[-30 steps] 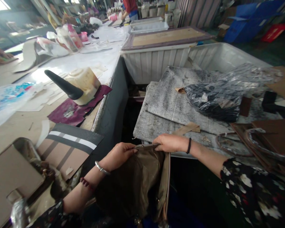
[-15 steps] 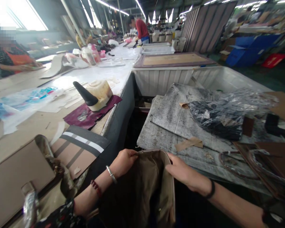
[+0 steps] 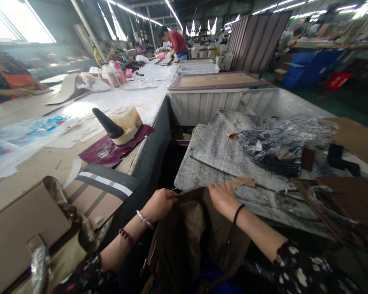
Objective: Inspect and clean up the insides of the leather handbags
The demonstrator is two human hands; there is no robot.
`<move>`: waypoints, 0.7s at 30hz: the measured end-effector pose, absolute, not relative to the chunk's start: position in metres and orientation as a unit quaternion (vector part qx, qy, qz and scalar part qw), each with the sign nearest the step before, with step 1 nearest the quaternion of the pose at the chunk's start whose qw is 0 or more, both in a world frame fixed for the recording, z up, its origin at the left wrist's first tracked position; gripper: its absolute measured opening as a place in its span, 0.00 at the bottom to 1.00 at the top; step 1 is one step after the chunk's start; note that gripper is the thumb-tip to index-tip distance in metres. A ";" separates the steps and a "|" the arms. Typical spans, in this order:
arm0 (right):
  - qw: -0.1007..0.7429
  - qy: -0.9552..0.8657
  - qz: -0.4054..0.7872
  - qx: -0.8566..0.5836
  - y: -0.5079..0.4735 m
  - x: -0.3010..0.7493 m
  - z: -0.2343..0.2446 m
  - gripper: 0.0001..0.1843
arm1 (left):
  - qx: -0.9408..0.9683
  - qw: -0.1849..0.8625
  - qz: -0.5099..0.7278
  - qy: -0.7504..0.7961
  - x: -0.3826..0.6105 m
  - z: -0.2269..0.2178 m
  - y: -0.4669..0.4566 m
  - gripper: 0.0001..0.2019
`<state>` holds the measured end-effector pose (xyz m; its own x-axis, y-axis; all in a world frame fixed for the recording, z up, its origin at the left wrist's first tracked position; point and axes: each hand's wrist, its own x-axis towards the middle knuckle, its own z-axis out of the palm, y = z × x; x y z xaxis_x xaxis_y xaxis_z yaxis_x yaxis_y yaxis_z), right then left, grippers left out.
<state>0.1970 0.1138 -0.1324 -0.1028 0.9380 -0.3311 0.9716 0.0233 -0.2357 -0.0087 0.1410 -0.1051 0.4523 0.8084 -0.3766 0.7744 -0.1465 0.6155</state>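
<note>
**Two-hand hold on the rim of a brown bag**

Head view. The brown bag hangs below the grip, mouth open toward the camera, its upper rim raised between the two hands. The left hand pinches the rim at the left end of the raised section, thumb and fingers pressed together on the material. The right hand clasps the same rim farther right, fingers folded over the edge; its thumb is not visible. The rim section between the hands is short and slightly bowed. The lining falls in folds beneath it, and the lower body of the bag is dark and partly cut off by the frame.

Left of the left hand, a striped panel lies at the table edge, beside a beige bag. Beyond the right hand, a tan strip rests on a grey board.
</note>
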 end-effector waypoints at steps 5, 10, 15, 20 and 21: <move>-0.034 0.755 -0.082 0.650 0.112 0.174 -0.148 0.25 | 0.760 0.416 0.024 0.499 -0.009 -0.113 0.150 0.15; -0.079 0.778 -0.200 0.590 0.127 0.185 -0.154 0.17 | 0.731 0.453 0.026 0.509 -0.020 -0.122 0.160 0.16; -0.085 0.778 -0.254 0.568 0.139 0.195 -0.157 0.11 | 0.685 0.514 0.032 0.515 -0.021 -0.126 0.174 0.16; -0.092 0.779 -0.259 0.563 0.148 0.199 -0.164 0.10 | 0.670 0.535 0.028 0.514 -0.020 -0.133 0.187 0.16; -0.090 0.778 -0.262 0.563 0.149 0.200 -0.165 0.10 | 0.669 0.539 0.023 0.511 -0.020 -0.135 0.189 0.16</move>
